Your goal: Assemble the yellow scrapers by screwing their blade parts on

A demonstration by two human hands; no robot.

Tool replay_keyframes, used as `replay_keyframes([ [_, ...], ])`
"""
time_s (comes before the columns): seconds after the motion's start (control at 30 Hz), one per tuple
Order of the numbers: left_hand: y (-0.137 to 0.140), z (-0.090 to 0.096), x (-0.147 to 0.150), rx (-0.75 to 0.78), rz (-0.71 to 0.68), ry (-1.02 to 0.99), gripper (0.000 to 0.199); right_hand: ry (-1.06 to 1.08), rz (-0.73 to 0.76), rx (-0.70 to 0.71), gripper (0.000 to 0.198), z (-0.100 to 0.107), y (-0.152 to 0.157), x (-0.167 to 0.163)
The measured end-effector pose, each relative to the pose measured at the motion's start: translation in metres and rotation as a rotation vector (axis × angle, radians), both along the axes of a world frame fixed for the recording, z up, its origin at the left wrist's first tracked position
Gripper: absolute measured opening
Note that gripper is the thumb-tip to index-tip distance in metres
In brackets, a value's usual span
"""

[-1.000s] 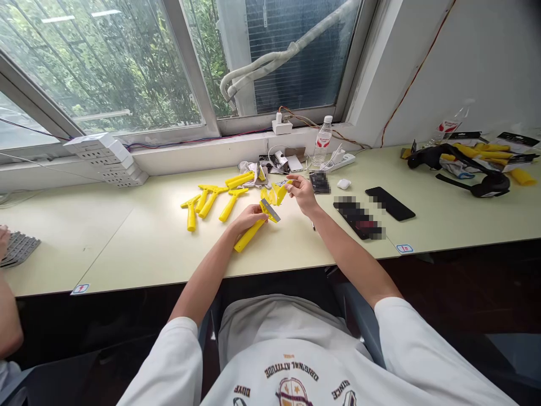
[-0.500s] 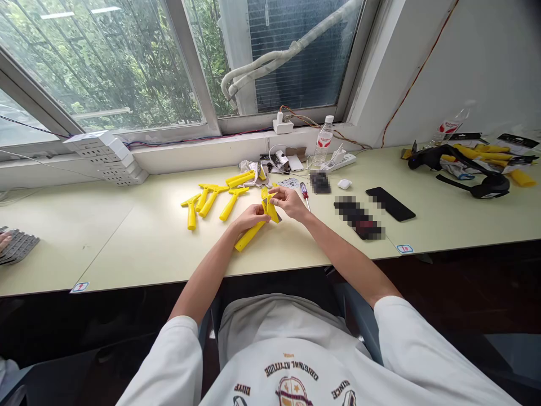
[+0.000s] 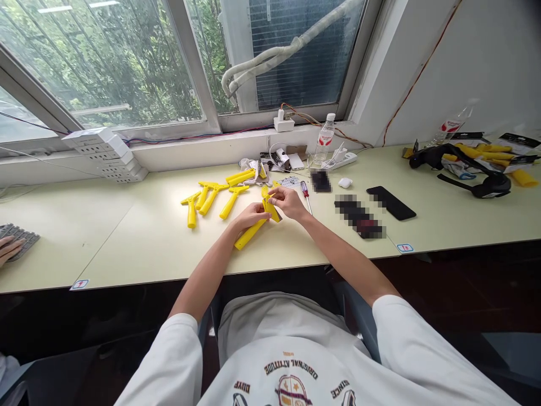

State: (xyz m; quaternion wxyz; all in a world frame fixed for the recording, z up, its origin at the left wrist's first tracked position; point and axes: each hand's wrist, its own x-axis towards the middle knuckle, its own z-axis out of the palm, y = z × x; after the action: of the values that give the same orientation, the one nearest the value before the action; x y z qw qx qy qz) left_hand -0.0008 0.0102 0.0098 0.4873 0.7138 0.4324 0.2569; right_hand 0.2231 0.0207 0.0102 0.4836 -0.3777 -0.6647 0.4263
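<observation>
My left hand point(image 3: 252, 216) is closed around a yellow plastic scraper point(image 3: 250, 235), whose handle slants toward the table's front edge. The fingers of my right hand point(image 3: 288, 202) pinch the scraper's wide head, where a dark blade-like edge shows at the lower right. Exactly what lies between the right fingertips is partly hidden. Left of my hands lie several similar yellow scrapers point(image 3: 213, 198) with T-shaped heads. A screwdriver point(image 3: 305, 192) with a red and clear handle rests just right of my right hand, beside a grey sheet of small pieces point(image 3: 289, 181).
Behind my hands are a crumpled cloth point(image 3: 249, 165), a water bottle point(image 3: 324, 140) and a power strip point(image 3: 341, 160). A black phone-like slab point(image 3: 391, 203) lies to the right. At far left another person's hand point(image 3: 12, 248) touches grey parts point(image 3: 29, 241). White boxes point(image 3: 107, 155) stand by the window.
My hands keep nearly the same place, with the right fingers shifted slightly on the scraper's head. At far left, the other person's hand has come further into view over the grey parts.
</observation>
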Motion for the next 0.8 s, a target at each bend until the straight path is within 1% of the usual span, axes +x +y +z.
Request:
replay_keyframes([
  [0.27,0.0006,-0.0016,0.0009,-0.001,-0.013,-0.020,0.037,-0.024,-0.009,-0.023,0.041,-0.0017,0.0026,0.0024],
  [0.63,-0.0016,0.0009,0.0026,0.020,0.028,0.034,0.034,-0.063,-0.030,0.005,0.039,-0.0010,-0.0003,0.0001],
  [0.8,-0.0014,-0.0008,0.0029,0.027,0.012,0.025,0.037,-0.063,-0.043,0.026,0.037,-0.0018,-0.0037,-0.0045],
])
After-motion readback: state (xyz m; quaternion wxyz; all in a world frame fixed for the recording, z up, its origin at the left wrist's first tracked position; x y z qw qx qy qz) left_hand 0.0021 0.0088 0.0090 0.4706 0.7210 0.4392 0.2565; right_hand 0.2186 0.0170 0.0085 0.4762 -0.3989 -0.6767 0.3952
